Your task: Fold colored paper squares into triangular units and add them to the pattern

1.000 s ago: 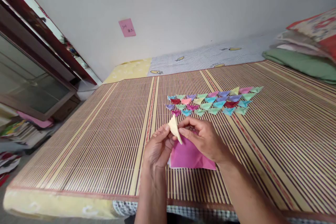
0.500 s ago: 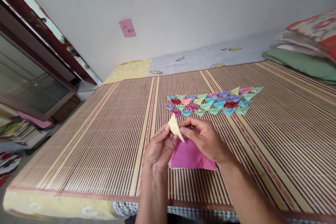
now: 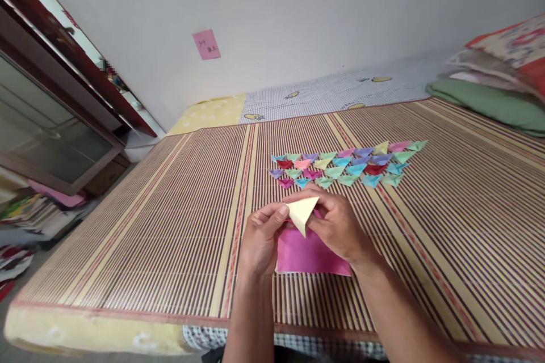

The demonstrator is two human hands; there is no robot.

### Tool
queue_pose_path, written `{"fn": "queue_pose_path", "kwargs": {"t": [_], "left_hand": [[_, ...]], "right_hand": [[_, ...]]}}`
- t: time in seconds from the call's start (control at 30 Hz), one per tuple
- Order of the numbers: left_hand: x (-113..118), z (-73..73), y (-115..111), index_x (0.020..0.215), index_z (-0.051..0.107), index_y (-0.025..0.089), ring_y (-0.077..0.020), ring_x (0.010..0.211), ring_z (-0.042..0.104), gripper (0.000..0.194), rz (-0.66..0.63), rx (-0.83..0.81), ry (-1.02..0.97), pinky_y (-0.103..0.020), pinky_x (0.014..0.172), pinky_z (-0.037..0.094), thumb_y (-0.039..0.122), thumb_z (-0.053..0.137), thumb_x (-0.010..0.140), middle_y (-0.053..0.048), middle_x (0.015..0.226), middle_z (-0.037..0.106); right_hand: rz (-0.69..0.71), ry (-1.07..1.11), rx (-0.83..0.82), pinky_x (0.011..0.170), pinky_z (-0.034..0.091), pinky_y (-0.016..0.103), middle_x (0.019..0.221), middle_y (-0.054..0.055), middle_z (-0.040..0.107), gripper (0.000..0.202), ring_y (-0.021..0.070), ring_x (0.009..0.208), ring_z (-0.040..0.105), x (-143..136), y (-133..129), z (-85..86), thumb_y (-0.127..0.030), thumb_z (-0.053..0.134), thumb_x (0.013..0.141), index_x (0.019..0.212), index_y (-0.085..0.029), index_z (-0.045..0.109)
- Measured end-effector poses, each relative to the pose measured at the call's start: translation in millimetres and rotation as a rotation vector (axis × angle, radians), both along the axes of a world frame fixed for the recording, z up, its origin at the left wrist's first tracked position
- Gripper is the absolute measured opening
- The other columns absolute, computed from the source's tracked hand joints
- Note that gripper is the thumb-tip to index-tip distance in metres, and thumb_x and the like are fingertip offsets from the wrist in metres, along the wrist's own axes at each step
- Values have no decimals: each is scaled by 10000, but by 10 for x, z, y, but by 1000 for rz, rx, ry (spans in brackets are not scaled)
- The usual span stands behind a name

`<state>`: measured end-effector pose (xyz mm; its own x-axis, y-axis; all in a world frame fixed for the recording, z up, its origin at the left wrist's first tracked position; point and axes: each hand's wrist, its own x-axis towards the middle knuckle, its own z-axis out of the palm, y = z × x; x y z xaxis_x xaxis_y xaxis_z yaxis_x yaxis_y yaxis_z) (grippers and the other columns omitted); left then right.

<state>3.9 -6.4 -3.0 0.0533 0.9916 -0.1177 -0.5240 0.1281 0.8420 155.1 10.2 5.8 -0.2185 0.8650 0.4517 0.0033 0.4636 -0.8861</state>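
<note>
Between my hands is a folded piece of pale yellow paper point(image 3: 303, 212), its triangular face toward me and one point hanging down. My left hand point(image 3: 263, 238) pinches its left corner between thumb and fingers. On the other side my right hand point(image 3: 337, 224) grips it, with the thumb at its right edge and some fingers hidden behind it. Below the hands lies a stack of paper with a magenta sheet point(image 3: 313, 255) on top. Beyond them, rows of small folded paper boats point(image 3: 334, 172) in many colours lie on the slatted mat point(image 3: 170, 227).
The mat covers a bed with patterned sheets point(image 3: 298, 93) along the wall. Folded bedding point(image 3: 489, 105) and a floral pillow point(image 3: 522, 42) are piled at the right. A pink note point(image 3: 206, 45) hangs on the wall. A glass-fronted cabinet point(image 3: 55, 125) stands at the left.
The yellow paper has turned from a narrow, edge-on shape to a wider triangle and moved slightly right. My left hand has shifted right with it; my right fingers have moved behind the paper.
</note>
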Motion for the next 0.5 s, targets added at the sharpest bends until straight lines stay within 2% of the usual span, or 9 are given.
{"fn": "queue_pose_path", "kwargs": {"t": [0.13,0.3,0.5], "left_hand": [[12,6,-5,749,802,132,-108,625,578,259,0,-5,-30,-225,642,457,334,944,669,-18,654,693],[52,2,-1,741,793,139,-110,632,574,270,14,-12,-88,-226,653,456,351,943,668,-14,663,689],[79,34,-22,767,802,144,-126,623,594,250,67,63,22,-235,632,469,379,886,752,-28,652,704]], "right_hand": [[-24,8,49,701,463,279,831,-13,671,255,157,772,631,-8,6,-22,-44,676,834,924,-252,792],[-92,19,113,682,464,279,813,-16,654,227,158,758,623,-45,-5,-24,-51,678,854,903,-247,781],[-170,-68,196,693,488,294,838,1,651,183,174,785,640,-78,-14,-51,-69,670,886,901,-231,754]]}}
